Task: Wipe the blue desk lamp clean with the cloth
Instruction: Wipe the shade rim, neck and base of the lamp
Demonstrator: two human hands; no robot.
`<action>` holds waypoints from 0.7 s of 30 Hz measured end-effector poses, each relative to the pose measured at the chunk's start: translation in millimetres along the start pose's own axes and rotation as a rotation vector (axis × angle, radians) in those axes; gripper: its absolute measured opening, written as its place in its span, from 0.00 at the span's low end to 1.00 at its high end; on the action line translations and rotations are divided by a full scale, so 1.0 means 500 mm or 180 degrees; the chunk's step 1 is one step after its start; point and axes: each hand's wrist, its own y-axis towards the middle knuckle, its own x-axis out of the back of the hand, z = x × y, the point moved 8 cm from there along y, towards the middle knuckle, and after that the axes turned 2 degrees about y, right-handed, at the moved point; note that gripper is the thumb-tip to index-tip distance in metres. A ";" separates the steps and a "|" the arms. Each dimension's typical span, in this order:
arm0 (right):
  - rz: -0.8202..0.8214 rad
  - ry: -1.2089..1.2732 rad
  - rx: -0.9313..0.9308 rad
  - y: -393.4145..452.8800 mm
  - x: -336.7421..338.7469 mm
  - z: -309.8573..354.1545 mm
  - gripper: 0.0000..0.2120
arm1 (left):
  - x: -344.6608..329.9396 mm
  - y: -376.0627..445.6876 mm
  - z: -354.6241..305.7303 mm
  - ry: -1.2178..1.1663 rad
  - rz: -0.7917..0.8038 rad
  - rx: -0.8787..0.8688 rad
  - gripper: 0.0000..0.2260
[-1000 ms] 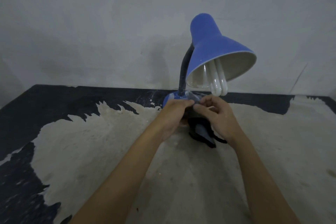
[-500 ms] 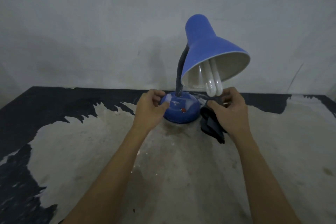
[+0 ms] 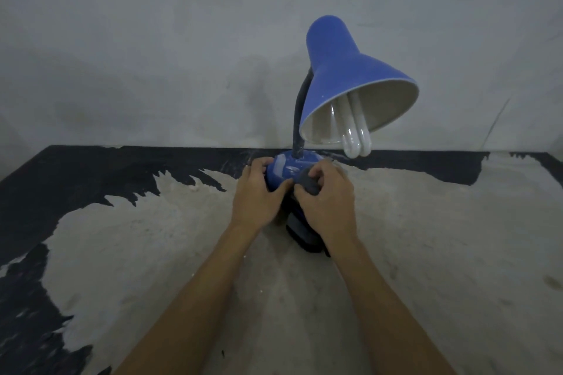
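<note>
The blue desk lamp (image 3: pixel 344 70) stands near the back of the table, its shade tilted to the right with a white bulb (image 3: pixel 355 134) showing under it. A black bendy neck joins the shade to the round blue base (image 3: pixel 283 169). My left hand (image 3: pixel 259 195) grips the base's left side. My right hand (image 3: pixel 327 201) presses a dark cloth (image 3: pixel 307 183) against the base's front right. The rest of the cloth hangs down to the table under my right wrist.
The table (image 3: pixel 152 237) has a worn top, pale in the middle with black paint left along the back and left edges. A grey wall (image 3: pixel 152 39) rises right behind the lamp.
My right hand has moved with the cloth from the right of the base onto its front. My left hand has closed tighter on the base's left side.
</note>
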 end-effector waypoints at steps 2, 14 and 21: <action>-0.0073 0.0036 -0.0067 0.005 0.005 -0.013 0.12 | -0.001 0.003 0.002 0.0024 0.0033 0.0041 0.24; -0.0471 0.0087 -0.0881 0.056 0.078 -0.095 0.13 | -0.004 0.002 0.007 0.0003 0.0106 0.0101 0.27; -0.0541 0.0323 -0.1045 0.067 0.115 -0.092 0.08 | -0.008 0.004 0.014 -0.0028 0.0172 0.0156 0.27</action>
